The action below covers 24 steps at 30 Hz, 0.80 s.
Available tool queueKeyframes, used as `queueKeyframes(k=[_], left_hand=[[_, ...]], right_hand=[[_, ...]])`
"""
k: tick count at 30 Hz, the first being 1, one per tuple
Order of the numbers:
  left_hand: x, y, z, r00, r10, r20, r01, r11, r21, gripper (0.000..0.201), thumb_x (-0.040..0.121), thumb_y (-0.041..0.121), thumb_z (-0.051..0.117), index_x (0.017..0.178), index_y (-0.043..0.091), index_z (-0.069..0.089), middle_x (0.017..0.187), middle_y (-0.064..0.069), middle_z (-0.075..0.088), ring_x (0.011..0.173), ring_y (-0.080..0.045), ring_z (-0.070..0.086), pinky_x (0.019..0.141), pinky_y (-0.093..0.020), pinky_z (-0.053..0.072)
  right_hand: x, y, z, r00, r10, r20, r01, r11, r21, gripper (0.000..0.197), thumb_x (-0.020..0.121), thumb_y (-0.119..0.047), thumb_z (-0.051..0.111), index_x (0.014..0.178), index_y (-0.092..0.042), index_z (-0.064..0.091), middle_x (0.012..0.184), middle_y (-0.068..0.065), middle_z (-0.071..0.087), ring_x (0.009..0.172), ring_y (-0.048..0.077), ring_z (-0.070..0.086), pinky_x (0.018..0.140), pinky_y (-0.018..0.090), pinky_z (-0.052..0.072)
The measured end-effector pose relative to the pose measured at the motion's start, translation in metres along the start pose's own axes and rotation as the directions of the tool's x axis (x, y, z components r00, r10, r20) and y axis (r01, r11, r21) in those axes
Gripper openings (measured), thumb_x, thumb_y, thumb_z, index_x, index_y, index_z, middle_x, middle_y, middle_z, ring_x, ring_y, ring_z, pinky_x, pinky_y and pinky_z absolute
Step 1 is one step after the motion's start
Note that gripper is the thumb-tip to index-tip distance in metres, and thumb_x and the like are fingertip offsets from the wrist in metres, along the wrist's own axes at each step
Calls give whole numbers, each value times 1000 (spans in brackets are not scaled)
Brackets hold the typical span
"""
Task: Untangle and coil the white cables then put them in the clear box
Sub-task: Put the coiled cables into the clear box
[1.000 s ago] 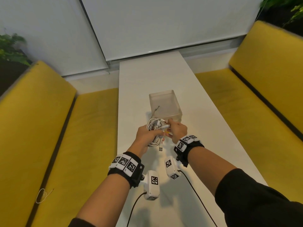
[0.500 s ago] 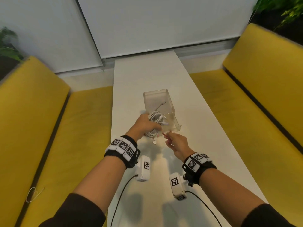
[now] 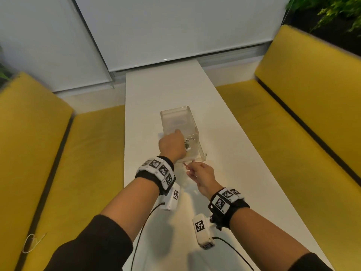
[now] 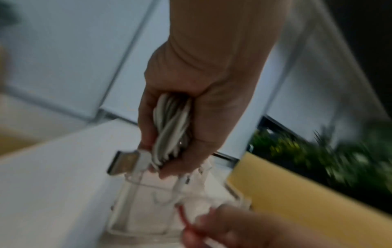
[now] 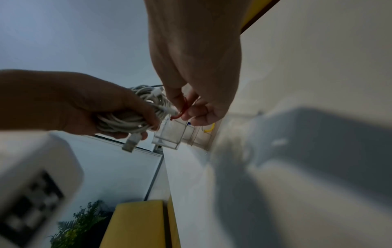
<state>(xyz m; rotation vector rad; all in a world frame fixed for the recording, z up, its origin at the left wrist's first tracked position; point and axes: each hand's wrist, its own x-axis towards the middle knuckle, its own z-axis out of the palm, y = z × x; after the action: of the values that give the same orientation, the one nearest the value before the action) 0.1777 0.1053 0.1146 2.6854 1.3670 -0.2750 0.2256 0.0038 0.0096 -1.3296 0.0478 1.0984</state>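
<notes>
My left hand [image 3: 176, 142] grips a coiled bundle of white cables [image 4: 170, 129] and holds it over the near end of the clear box [image 3: 176, 119]. A silver USB plug [image 4: 124, 161] sticks out of the bundle below my fingers. Only a bit of the coil [image 3: 188, 144] shows past my knuckles in the head view. My right hand [image 3: 190, 169] is just in front of the box's near wall and pinches a thin red band [image 5: 183, 107]. In the right wrist view the coil [image 5: 127, 117] hangs beside the box [image 5: 169, 135].
The box stands in the middle of a long white table [image 3: 160, 89], between two yellow benches [image 3: 58, 173] [image 3: 293, 133]. A small yellow piece [image 5: 208, 130] lies by the box. A thin wire loop [image 3: 31, 243] rests on the left bench.
My left hand carried the coil forward from in front of the box to over its near end. My right hand let go of the coil and drew back, pinching the red band.
</notes>
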Motion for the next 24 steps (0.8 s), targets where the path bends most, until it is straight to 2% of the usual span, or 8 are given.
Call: queueKeyframes(k=[3,5,7,10,14,18,21,24], left_hand=[[0,11,11,989,133,-65,-108,950,294,50,90,14,66,132,4,39,107,-8,71,93,-25,71,62,-31,42],[0,17,22,982,176,-64,-144,929,340,51,89,14,69,129,4,39,102,-7,72,86,-24,73,58,-30,46],[-1,23,28,980,196,-40,-170,920,352,46,89,12,67,126,6,40,99,-8,72,81,-23,72,59,-30,52],[2,25,33,957,291,-22,-256,874,413,40,94,11,60,128,8,39,106,-11,69,87,-25,71,59,-32,46],[17,12,22,927,366,81,-374,891,257,47,97,18,57,137,7,35,127,-16,57,112,-34,59,78,-42,47],[24,4,16,911,347,223,-348,937,-39,53,99,34,47,141,5,31,143,-17,41,130,-36,38,101,-51,42],[23,2,17,907,362,215,-361,931,-48,58,99,43,41,142,5,36,143,-13,35,129,-34,35,103,-49,38],[22,-5,20,894,403,195,-394,915,-85,53,101,39,37,142,7,41,138,-13,34,124,-34,37,101,-46,38]], right_hand=[[-1,-2,2,1000,-16,20,16,1000,-2,9,87,6,63,79,1,62,68,12,63,71,19,63,80,31,58],[0,-1,3,999,-24,34,24,1000,-19,14,88,7,60,76,0,61,71,14,63,75,22,63,83,35,59],[-2,0,4,999,-29,41,30,999,-29,18,90,9,53,75,-1,58,76,16,62,71,22,60,77,33,60],[-3,1,4,998,-34,48,34,999,-5,19,91,10,52,78,-2,57,81,19,62,73,24,60,76,32,60],[-3,-3,7,998,-20,56,18,999,41,13,90,10,57,83,0,59,81,19,63,72,23,60,94,43,56],[-2,-8,13,998,-1,58,-3,998,64,9,92,9,55,95,4,62,78,15,62,66,19,56,98,44,53],[0,-9,13,999,14,47,-17,998,68,10,93,7,55,100,5,62,79,14,62,67,19,57,99,45,53],[-1,-11,13,999,8,51,-12,996,86,10,93,8,55,94,2,63,78,14,61,67,19,56,99,45,53]])
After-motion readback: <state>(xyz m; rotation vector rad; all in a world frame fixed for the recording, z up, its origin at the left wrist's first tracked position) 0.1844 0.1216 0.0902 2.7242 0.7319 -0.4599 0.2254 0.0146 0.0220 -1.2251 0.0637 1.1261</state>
